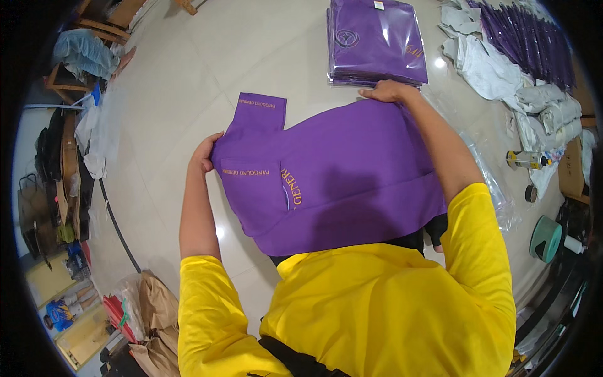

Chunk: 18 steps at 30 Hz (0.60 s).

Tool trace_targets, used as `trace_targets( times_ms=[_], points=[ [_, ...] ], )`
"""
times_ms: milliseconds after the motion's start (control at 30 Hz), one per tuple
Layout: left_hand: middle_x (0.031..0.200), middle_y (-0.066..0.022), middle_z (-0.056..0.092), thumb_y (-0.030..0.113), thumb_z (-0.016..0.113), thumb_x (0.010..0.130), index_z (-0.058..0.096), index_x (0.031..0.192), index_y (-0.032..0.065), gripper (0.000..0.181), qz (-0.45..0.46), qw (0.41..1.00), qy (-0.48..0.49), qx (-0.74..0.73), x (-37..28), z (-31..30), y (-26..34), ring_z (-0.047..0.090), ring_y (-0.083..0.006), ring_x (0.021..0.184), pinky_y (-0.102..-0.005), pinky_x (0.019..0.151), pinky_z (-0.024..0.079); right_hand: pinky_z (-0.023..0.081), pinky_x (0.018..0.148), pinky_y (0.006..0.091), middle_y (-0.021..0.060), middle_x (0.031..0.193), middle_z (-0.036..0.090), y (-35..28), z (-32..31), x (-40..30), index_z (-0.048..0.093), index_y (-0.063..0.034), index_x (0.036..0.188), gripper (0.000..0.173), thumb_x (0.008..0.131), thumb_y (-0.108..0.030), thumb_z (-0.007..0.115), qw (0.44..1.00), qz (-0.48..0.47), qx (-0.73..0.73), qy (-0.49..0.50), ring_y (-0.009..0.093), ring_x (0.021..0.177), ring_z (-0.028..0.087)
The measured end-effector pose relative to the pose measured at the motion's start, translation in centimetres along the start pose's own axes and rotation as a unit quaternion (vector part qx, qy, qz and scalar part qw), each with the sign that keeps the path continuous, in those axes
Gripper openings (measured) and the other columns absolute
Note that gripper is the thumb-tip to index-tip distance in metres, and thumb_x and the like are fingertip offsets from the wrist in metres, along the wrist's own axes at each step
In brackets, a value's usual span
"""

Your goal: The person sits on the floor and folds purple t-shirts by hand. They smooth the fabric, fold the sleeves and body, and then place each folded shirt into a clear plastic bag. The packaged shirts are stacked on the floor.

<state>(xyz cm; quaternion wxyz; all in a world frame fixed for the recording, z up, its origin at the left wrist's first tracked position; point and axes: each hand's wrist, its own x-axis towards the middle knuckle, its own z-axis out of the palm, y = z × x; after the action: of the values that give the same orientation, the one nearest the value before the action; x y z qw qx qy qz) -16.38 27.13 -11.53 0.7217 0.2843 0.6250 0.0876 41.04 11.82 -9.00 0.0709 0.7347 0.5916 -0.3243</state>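
A purple short-sleeved shirt (339,160) with yellow lettering lies spread across the floor and my lap, partly folded, one sleeve sticking out at the upper left. At its left edge, my left hand (206,153) grips the cloth, with the fingers hidden under it. My right hand (387,92) is on the far upper right edge of the shirt, fingers closed on the fabric. Just beyond that hand stands a stack of folded purple shirts in clear plastic bags (377,42); the top one bears a round emblem.
Clear plastic bags (492,184) lie right of the shirt. Farther right are white cloths (485,70), a row of bagged purple garments (527,42), a spray can (525,159) and a green tape roll (545,239). Brown paper (158,301) lies lower left; a person (63,313) is at far left.
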Motion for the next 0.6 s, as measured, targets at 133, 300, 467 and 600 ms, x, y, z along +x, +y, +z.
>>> trace_targets(
  times_ms=[133, 300, 467, 600],
  points=[
    [0.126, -0.0142, 0.073, 0.04, 0.066, 0.103, 0.069, 0.127, -0.0007, 0.048, -0.04, 0.997, -0.013, 0.064, -3.1, 0.3, 2.6, 0.073, -0.0227, 0.109, -0.0377, 0.095, 0.059, 0.056, 0.084, 0.0464, 0.0264, 0.094, 0.075, 1.8, -2.5, -2.5, 0.076, 0.0045, 0.105, 0.062, 0.088, -0.055, 0.073, 0.997, -0.068, 0.015, 0.034, 0.04, 0.092, 0.073],
    [0.131, -0.0124, 0.071, 0.038, 0.064, 0.105, 0.066, 0.134, -0.0009, 0.048, 0.033, 0.991, -0.025, 0.126, -5.1, 0.5, 3.6, 0.069, -0.0212, 0.118, -0.0352, 0.104, 0.055, 0.054, 0.083, 0.0449, 0.0245, 0.094, 0.074, 5.0, -4.4, -5.3, 0.074, 0.0051, 0.109, 0.059, 0.082, -0.046, 0.084, 0.981, -0.133, -0.036, 0.137, 0.039, 0.092, 0.072],
    [0.129, -0.0101, 0.07, 0.032, 0.061, 0.108, 0.061, 0.14, -0.0015, 0.046, 0.223, 0.962, 0.063, 0.142, -7.3, -0.4, 3.1, 0.064, -0.0188, 0.12, -0.0349, 0.108, 0.049, 0.051, 0.082, 0.0447, 0.0185, 0.092, 0.071, 4.5, -7.1, -9.3, 0.072, 0.0011, 0.102, 0.028, 0.09, -0.024, 0.079, 0.98, -0.087, 0.014, 0.179, 0.037, 0.088, 0.067],
    [0.124, -0.0073, 0.07, 0.027, 0.062, 0.108, 0.061, 0.137, -0.0037, 0.042, 0.398, 0.915, 0.039, 0.053, -11.9, 0.0, 1.3, 0.062, -0.0164, 0.117, -0.0329, 0.107, 0.046, 0.051, 0.08, 0.0391, 0.0143, 0.095, 0.068, 7.2, -5.1, -14.2, 0.071, 0.0008, 0.102, 0.022, 0.09, -0.017, 0.078, 0.91, -0.134, 0.11, 0.377, 0.03, 0.087, 0.066]
  ],
)
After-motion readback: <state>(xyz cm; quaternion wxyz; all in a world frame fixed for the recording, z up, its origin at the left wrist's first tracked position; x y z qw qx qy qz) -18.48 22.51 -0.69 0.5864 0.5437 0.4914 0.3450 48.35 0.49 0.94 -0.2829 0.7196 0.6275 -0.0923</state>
